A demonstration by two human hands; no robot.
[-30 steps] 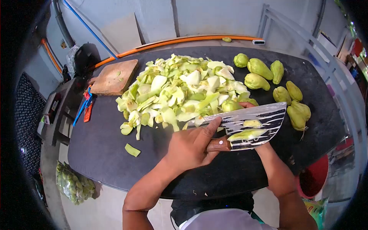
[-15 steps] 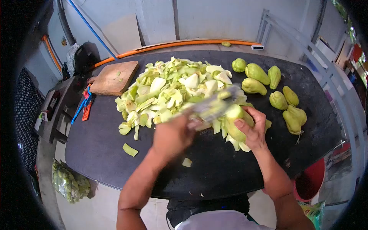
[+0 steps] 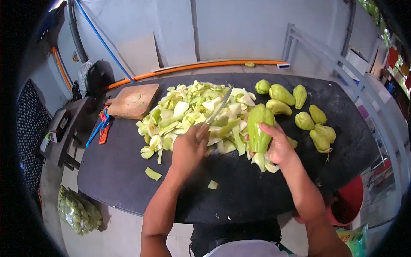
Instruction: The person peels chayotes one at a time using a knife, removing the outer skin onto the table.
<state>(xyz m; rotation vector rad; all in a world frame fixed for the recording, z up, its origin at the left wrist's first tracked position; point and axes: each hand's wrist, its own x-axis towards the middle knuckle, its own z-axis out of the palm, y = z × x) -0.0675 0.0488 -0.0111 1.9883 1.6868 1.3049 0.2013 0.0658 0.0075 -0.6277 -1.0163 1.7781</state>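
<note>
My left hand (image 3: 190, 147) is closed round the handle of a knife (image 3: 221, 106), its blade pointing up and away over the pile. In my right hand (image 3: 277, 143) is a large pale green chayote (image 3: 260, 128), held upright with the thumb across its front. Knife and chayote are apart. Between and beyond my hands spreads a heap of cut chayote pieces and peel (image 3: 188, 113). A few white-green slices (image 3: 264, 162) lie under the held chayote. Whole chayotes (image 3: 282, 95) rest on the table to the right of the heap.
A wooden cutting board (image 3: 133, 100) lies at the table's left back, beside an orange-handled tool (image 3: 104, 133) and a blue one. The dark table (image 3: 124, 180) has rounded edges. A red bucket (image 3: 349, 201) and a plastic bag of green produce (image 3: 79, 210) stand on the floor.
The knife has moved away from the chayote, and its blade now points upward. My right hand has turned the chayote more upright. The view has tilted up slightly.
</note>
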